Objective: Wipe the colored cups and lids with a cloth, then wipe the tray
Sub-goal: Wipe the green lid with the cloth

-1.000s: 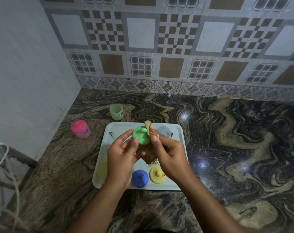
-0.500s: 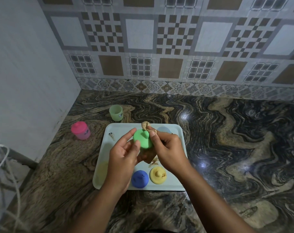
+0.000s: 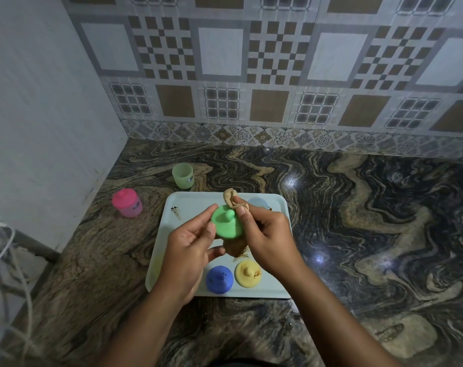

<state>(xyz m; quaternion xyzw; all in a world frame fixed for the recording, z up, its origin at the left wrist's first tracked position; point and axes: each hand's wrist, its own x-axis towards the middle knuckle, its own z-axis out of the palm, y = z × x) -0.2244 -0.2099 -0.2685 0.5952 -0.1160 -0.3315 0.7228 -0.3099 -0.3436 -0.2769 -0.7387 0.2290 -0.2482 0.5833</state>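
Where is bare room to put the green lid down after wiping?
Widest: the counter right of the tray. Also the strip between its far rim and the tiled wall, right of the green cup. Crowded: the tray's near edge, with blue lid and yellow lid, and its middle, under left hand and right hand.

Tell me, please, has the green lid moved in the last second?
Yes, slightly: the green lid has come toward the person, away from the far rim of the tray.

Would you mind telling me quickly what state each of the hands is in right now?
Left hand: closed, pinching the green lid at its edge.
Right hand: closed, gripping the tan cloth against that lid.
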